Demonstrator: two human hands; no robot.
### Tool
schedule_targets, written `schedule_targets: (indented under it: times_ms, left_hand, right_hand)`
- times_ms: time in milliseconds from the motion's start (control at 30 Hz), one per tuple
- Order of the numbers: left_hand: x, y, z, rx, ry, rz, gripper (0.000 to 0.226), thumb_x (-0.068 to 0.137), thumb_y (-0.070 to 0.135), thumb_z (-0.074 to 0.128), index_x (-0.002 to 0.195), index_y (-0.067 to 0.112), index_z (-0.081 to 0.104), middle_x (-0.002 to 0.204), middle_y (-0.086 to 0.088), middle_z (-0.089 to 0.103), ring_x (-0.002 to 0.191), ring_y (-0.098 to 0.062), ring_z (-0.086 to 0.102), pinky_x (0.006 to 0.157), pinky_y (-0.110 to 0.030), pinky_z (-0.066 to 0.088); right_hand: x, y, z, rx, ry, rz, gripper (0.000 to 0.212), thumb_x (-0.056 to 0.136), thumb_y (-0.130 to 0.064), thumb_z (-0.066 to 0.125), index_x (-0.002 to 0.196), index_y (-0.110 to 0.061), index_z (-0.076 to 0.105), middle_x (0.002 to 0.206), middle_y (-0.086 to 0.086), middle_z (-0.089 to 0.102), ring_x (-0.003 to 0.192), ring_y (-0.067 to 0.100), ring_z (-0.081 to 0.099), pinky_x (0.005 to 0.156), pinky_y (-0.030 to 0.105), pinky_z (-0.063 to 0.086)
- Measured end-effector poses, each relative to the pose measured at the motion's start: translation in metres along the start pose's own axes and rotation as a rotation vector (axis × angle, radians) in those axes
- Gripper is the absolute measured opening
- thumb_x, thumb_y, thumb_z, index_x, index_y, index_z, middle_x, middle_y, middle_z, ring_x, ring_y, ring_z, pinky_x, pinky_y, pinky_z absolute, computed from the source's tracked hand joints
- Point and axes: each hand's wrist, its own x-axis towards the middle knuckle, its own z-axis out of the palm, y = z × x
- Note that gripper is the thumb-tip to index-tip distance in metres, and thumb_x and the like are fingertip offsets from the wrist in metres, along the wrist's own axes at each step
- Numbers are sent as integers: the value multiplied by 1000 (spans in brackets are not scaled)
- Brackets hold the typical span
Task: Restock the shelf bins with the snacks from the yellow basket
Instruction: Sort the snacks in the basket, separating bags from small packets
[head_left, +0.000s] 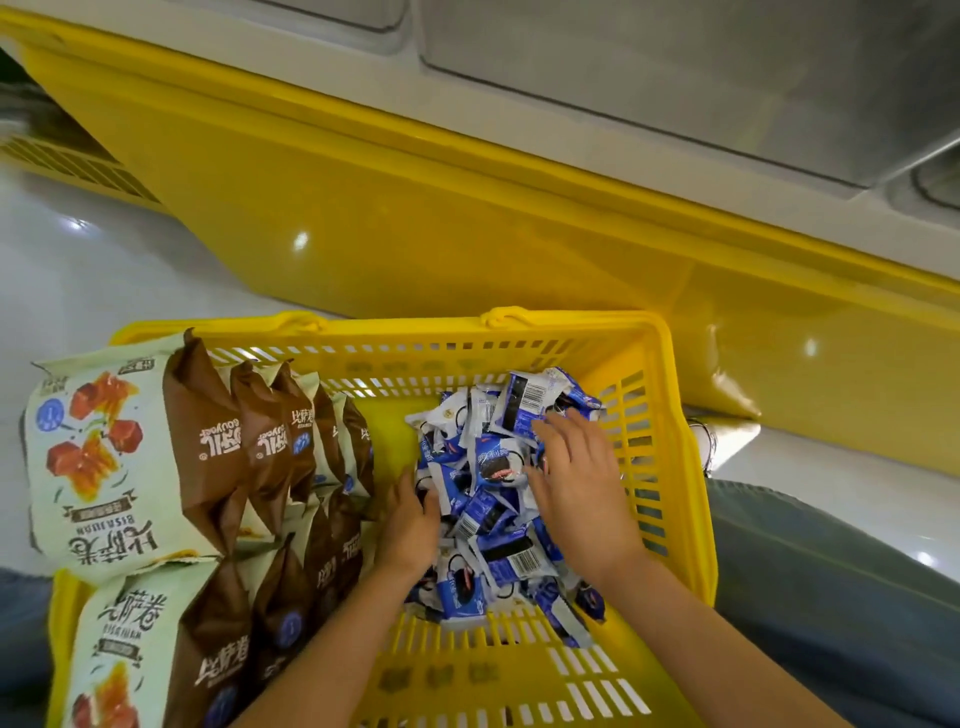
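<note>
The right hand (576, 478) lies spread flat on a heap of small blue-and-white packets (511, 561). The left hand (410, 525) digs into the heap's left edge, grip hidden. The heap fills the yellow basket's (670, 415) right half, beside brown-and-green bags (208, 457).

the fingertips of the left hand (410, 525) sink into the pile of blue packets (493, 499), so its grip cannot be told. the small print on those packets is too blurred to read. the yellow basket (670, 467) and the green and brown bags (130, 623) at the lower left are cut by the bottom edge. the grey bins (675, 78) run off the top edge, their insides unseen.
</note>
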Motion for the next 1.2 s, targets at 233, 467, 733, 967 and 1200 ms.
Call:
schedule_targets:
  times_ms: [233, 467, 733, 967, 1200]
  left_hand:
    - [-30, -21, 8, -147, -170, -154, 55, 95, 27, 50, 142, 10, 28, 140, -16, 40, 118, -28, 46, 90, -34, 48]
    - [-53, -10, 6, -14, -295, 28, 66, 75, 20, 76, 129, 10, 38, 105, 2, 49, 97, -12, 44, 61, -1, 34]
    - [-62, -6, -7, -31, -416, 3, 31, 88, 25, 62, 108, 11, 42, 112, -9, 53, 102, -24, 56, 74, -28, 50]
    - [-67, -7, 0, -68, -454, 62, 41, 91, 36, 56, 121, 12, 43, 126, -10, 49, 107, -18, 50, 89, -26, 39]
    - [-66, -1, 12, 38, -412, 141, 18, 87, 23, 64, 101, 12, 60, 116, -7, 59, 106, -19, 55, 90, -26, 43]
  right_hand:
    - [-43, -16, 21, -86, -494, -288, 59, 93, -36, 50, 144, -15, 29, 141, 4, 38, 130, 22, 35, 105, 34, 33]
    - [-39, -1, 15, -254, -536, -178, 59, 91, -32, 54, 139, -7, 32, 142, 11, 36, 132, 24, 30, 109, 37, 24]
    - [-59, 10, -14, -286, -431, 22, 56, 89, -13, 56, 137, -12, 30, 137, 8, 38, 123, 24, 39, 99, 32, 38]
    - [-71, 5, -9, -23, -441, -7, 28, 93, -32, 52, 117, -20, 51, 118, 0, 56, 104, 18, 55, 83, 30, 47]
    - [-76, 12, 2, 96, -655, 180, 27, 85, -30, 64, 95, -5, 63, 95, 14, 67, 84, 24, 62, 68, 31, 47]
